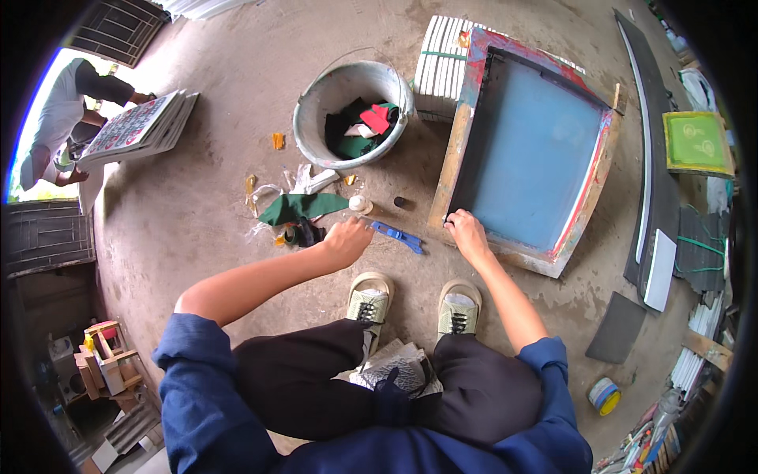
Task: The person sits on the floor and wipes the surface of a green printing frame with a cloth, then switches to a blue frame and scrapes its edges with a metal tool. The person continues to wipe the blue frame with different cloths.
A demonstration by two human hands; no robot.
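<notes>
My left hand [347, 241] is closed, its fingertips right beside one end of a blue utility knife [399, 236]; what it grips, if anything, is hidden. At the near left corner of a wooden screen-printing frame [452, 170], my right hand [467, 234] is pinched, with a small dark bit showing at its fingertips that I cannot make out. Bluish mesh [541, 150] fills the paint-stained frame. Just beyond my left hand lie a green cloth [304, 208], a small white bottle [360, 205] and a short black cylinder [400, 202].
A grey bucket [300, 130] holds coloured rags. Behind the frame stands a strapped stack of white panels [438, 59]. A yellow-green screen [699, 142] and dark sheets line the right side, with a paint tin [605, 396] nearer. Far left, another person [59, 118] bends over printed boards [138, 126].
</notes>
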